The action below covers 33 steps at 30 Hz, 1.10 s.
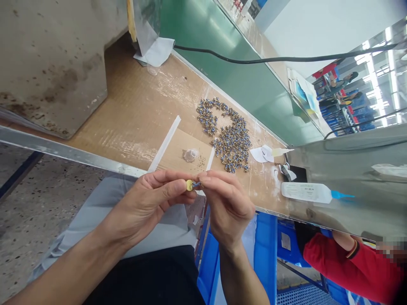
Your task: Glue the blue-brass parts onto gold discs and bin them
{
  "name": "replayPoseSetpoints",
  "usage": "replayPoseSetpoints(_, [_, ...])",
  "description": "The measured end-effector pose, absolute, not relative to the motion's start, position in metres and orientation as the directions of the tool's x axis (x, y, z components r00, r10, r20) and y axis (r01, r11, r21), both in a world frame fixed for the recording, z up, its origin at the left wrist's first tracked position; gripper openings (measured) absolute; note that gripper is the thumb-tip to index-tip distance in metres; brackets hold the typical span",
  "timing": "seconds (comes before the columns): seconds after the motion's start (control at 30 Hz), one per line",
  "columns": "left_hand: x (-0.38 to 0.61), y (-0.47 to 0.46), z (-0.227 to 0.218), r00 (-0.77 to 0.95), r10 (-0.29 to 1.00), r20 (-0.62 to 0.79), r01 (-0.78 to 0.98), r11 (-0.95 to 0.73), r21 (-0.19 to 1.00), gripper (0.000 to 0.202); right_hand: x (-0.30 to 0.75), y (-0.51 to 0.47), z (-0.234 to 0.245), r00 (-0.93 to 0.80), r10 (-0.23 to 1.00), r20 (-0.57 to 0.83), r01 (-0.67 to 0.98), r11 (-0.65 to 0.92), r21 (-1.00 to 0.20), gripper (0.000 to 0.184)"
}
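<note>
Both of my hands meet above the table's front edge. My left hand [159, 195] is closed, pinching a small round yellow piece [190, 185] between thumb and fingers. A short blue part, perhaps a wire, [196, 184] sticks out of that piece toward the right. My right hand [227, 203] is closed too, its thumb and fingertips at the end of the blue part; the exact grip is partly hidden. Just beyond the hands lie a small clear dish [190, 156] and a scatter of tiny bits [201, 162]. Further back is a pile of small brass-coloured and blue parts [233, 142].
A stained grey machine housing [57, 63] stands at the left. White bottle with blue nozzle [307, 192] and a pale nozzle on paper [262, 153] lie right. A black cable [222, 59] crosses behind. Blue bins [267, 254] are below; a person in a red sleeve [337, 258] sits right.
</note>
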<state>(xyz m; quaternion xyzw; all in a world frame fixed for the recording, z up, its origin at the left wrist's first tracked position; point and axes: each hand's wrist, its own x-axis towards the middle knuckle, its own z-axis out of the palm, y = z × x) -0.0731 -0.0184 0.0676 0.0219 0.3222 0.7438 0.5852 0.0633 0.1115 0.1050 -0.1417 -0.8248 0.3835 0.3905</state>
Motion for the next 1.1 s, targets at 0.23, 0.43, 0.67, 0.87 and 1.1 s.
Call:
replayPoseSetpoints(0.23, [-0.0731, -0.0175, 0.0684, -0.314, 0.893, -0.324, -0.856, -0.119, 0.503, 0.016, 0.0629, 0.111, 0.1066, -0.663, 0.522, 0.536, -0.115, 0.636, -0.763, 0.042])
replayPoseSetpoints(0.43, [-0.0723, -0.0177, 0.0715, -0.325, 0.886, -0.331, -0.849, -0.12, 0.514, 0.017, 0.0627, 0.1101, 0.1079, -0.666, 0.512, 0.542, -0.118, 0.646, -0.754, 0.044])
replayPoseSetpoints(0.67, [-0.0716, -0.0181, 0.0743, -0.328, 0.88, -0.344, -0.849, -0.115, 0.516, 0.017, 0.0649, 0.1107, 0.1092, -0.68, 0.497, 0.539, -0.11, 0.658, -0.745, 0.045])
replayPoseSetpoints(0.87, [-0.0709, -0.0172, 0.0755, -0.332, 0.874, -0.354, -0.844, -0.108, 0.525, 0.018, 0.0658, 0.1106, 0.1102, -0.681, 0.489, 0.545, -0.116, 0.663, -0.74, 0.046])
replayPoseSetpoints(1.1, [-0.0703, -0.0185, 0.0768, -0.331, 0.875, -0.352, -0.839, -0.101, 0.535, 0.018, 0.0669, 0.1111, 0.1113, -0.681, 0.458, 0.571, -0.122, 0.699, -0.705, 0.047])
